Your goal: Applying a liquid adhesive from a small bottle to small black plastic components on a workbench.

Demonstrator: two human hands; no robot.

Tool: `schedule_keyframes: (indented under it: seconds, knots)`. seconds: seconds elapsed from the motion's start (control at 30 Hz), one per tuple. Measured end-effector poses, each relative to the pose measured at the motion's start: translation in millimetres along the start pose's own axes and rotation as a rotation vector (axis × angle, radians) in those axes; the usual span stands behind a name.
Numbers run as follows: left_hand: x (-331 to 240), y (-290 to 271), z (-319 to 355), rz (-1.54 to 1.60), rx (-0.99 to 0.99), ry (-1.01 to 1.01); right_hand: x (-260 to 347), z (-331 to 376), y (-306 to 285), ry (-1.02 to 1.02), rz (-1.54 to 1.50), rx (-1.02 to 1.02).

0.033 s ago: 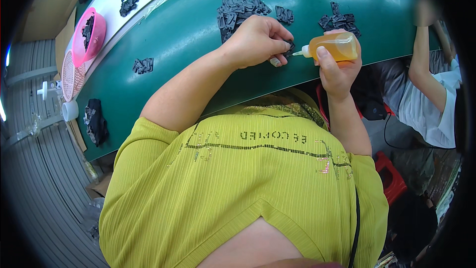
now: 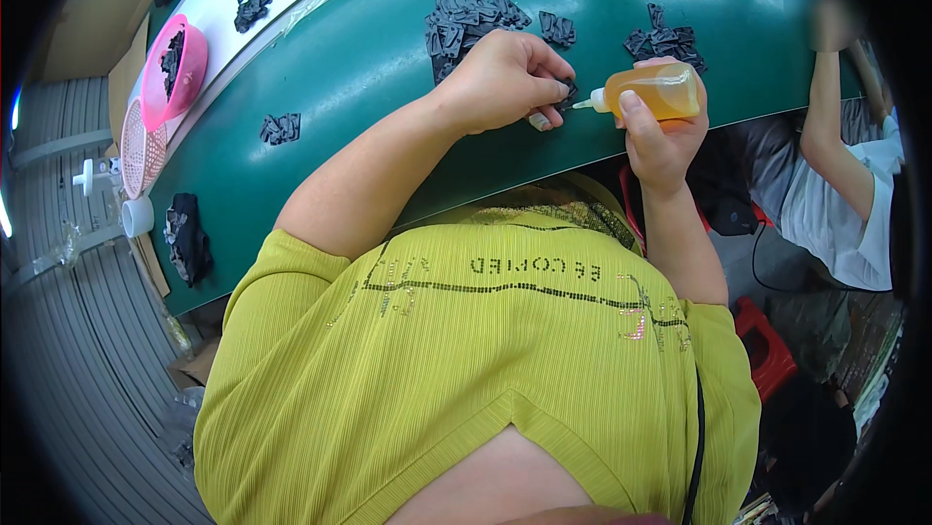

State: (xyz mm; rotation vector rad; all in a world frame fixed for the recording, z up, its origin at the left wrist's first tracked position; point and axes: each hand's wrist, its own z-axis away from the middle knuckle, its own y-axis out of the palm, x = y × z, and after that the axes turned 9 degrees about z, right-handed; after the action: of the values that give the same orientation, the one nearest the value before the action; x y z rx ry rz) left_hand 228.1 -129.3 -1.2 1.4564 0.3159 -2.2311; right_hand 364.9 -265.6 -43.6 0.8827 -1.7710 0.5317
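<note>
My left hand (image 2: 515,81) pinches a small black piece (image 2: 569,91) between its thumb and fingers, which cover most of it. Wrapped round a clear squeeze bottle (image 2: 660,91) of amber liquid is my right hand (image 2: 660,141), its thumb pressed on the side. The bottle lies tilted nearly level, its thin white nozzle (image 2: 585,104) pointing left at the black piece; whether they touch I cannot tell. Just beyond my left hand spreads a large pile of flat black pieces (image 2: 471,20). A smaller cluster of black pieces (image 2: 557,29) lies to its right.
More black pieces (image 2: 666,42) lie on the green table (image 2: 369,68) beyond the bottle, others (image 2: 281,128) at left. A pink basin (image 2: 197,59) and a pink perforated basket (image 2: 143,151) stand at the left edge, near a dark cloth (image 2: 186,238). A co-worker's arm (image 2: 825,117) rests at right.
</note>
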Motion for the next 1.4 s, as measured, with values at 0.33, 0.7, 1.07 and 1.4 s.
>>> schedule_keyframes:
  seconds: [0.33, 0.7, 1.07, 1.4]
  knots:
    - [-0.6, 0.3, 0.2, -0.012, -0.012, -0.002, -0.9, -0.7, 0.4, 0.007, -0.001, 0.019]
    - [1.7, 4.0, -0.7, -0.025, -0.012, 0.028, 7.8, -12.2, -27.6, 0.123, -0.51, -0.166]
    - [-5.3, 46.8, -33.0, -0.64, -0.213, 0.592, 30.8, -1.8, -62.0, 0.073, -0.603, -0.202]
    - [-19.8, -11.7, -27.9, -0.994, -0.454, 0.31, 19.3, -1.2, -47.1, 0.173, -0.605, -0.158]
